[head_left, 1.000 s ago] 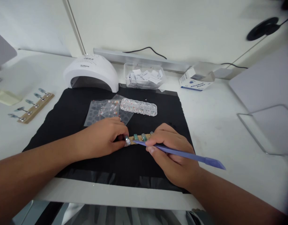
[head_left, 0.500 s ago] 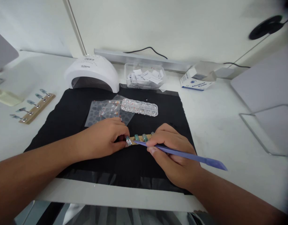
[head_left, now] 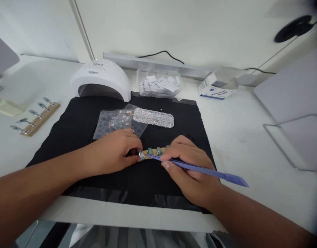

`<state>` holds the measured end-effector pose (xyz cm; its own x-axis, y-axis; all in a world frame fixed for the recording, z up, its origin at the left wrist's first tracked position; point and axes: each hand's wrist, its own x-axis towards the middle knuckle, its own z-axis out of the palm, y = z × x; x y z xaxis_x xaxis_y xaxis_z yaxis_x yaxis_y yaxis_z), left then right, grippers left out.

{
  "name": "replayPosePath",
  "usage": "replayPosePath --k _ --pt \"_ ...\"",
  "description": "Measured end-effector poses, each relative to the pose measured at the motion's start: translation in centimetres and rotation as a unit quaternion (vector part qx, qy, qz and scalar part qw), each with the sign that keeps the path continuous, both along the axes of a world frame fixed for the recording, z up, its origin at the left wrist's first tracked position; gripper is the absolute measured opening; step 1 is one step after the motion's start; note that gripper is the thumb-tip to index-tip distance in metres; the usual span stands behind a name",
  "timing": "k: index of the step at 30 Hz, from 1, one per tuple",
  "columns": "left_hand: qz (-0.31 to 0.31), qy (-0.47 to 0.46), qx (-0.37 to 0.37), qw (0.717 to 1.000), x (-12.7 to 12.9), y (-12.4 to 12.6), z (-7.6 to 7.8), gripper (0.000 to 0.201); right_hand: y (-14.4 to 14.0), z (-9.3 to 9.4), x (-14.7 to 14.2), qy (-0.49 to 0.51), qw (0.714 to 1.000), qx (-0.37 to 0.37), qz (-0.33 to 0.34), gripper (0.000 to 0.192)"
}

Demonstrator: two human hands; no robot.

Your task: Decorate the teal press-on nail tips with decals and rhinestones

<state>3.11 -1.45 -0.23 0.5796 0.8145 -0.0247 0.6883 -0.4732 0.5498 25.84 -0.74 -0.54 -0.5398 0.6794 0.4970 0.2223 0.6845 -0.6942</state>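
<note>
My left hand (head_left: 124,150) pinches the left end of a wooden nail stand, its fingers around a silvery false nail (head_left: 141,155). Beside that nail, greenish false nails (head_left: 159,151) sit in a row on the stand, the rightmost partly behind my right hand (head_left: 186,165). That hand is closed on a thin purple nail tool (head_left: 199,168) with a flat, slanted rear end. Its fine tip points left, at or very near the silvery nail; contact is too small to make out.
Behind my hands lie clear sticker sheets (head_left: 106,120) and a compartment case of rhinestones (head_left: 153,117) on a black mat (head_left: 78,113). A white nail lamp (head_left: 101,75), a tub of white packets (head_left: 159,84) and an alcohol pad box (head_left: 217,88) stand behind. Another nail stand (head_left: 42,119) is left.
Almost nothing differs. Both hands keep their grip, and the purple tool's tip stays beside the silvery nail. The view has shifted very slightly.
</note>
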Motion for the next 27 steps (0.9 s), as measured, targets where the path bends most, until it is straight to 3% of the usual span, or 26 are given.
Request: replayPosePath --k 27 --pt "-0.011 -0.015 0.015 1.0 -0.06 0.03 -0.19 0.006 -0.05 -0.07 0.16 -0.001 1.0 0.002 -0.013 0.019"
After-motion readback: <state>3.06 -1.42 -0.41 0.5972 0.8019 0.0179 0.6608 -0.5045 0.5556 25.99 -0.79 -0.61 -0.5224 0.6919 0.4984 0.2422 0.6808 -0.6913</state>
